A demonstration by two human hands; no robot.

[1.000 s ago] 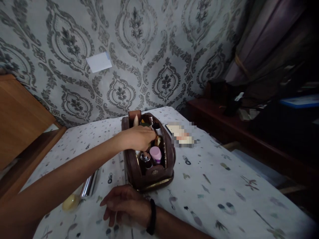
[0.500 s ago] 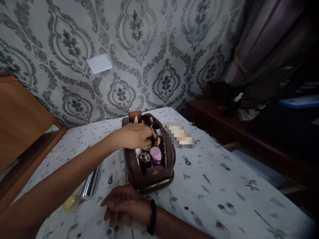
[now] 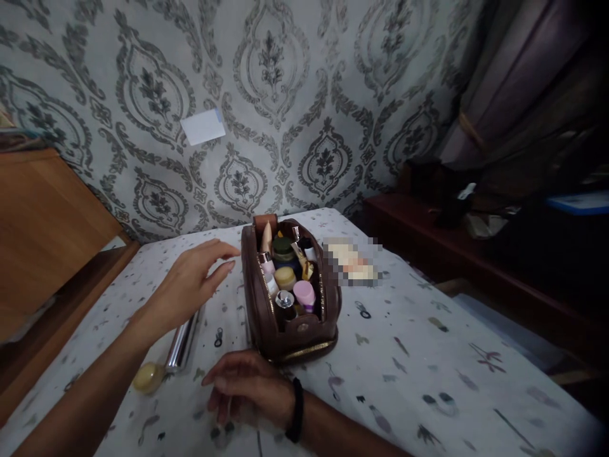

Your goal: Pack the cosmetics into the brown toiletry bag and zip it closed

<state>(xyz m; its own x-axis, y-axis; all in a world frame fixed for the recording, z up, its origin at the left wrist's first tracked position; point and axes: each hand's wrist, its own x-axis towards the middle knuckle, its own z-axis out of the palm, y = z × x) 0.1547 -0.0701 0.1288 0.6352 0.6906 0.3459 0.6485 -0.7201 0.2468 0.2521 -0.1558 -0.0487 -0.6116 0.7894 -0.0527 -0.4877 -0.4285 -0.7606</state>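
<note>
A brown cosmetic bag [image 3: 295, 339] stands unzipped on the table, packed with several small bottles and jars. Among them are a pink-capped bottle [image 3: 304, 294], a jar with a yellowish lid [image 3: 285, 278], a dark green-lidded jar [image 3: 283, 248] and a silver-topped bottle [image 3: 285, 299]. Just left of the bag, my left hand [image 3: 197, 276] hovers with fingers apart and nothing in it. My right hand [image 3: 252, 385], with a black band at the wrist, rests in front of the bag, fingers loosely curled and apart, holding nothing. Beneath my left forearm lie a silver tube [image 3: 181, 346] and a round yellowish jar [image 3: 148, 378].
A patterned white cloth [image 3: 409, 381] covers the table, which meets a papered wall [image 3: 271, 158]. Right of the bag lies a blurred-out flat item [image 3: 353, 261]. Wooden furniture [image 3: 52, 228] borders the left side; a dark red ledge [image 3: 428, 254] runs along the right.
My left hand has come out of the bag and moved left, uncovering the jars inside. My right hand has stayed in front of the bag. The view has shifted slightly.
</note>
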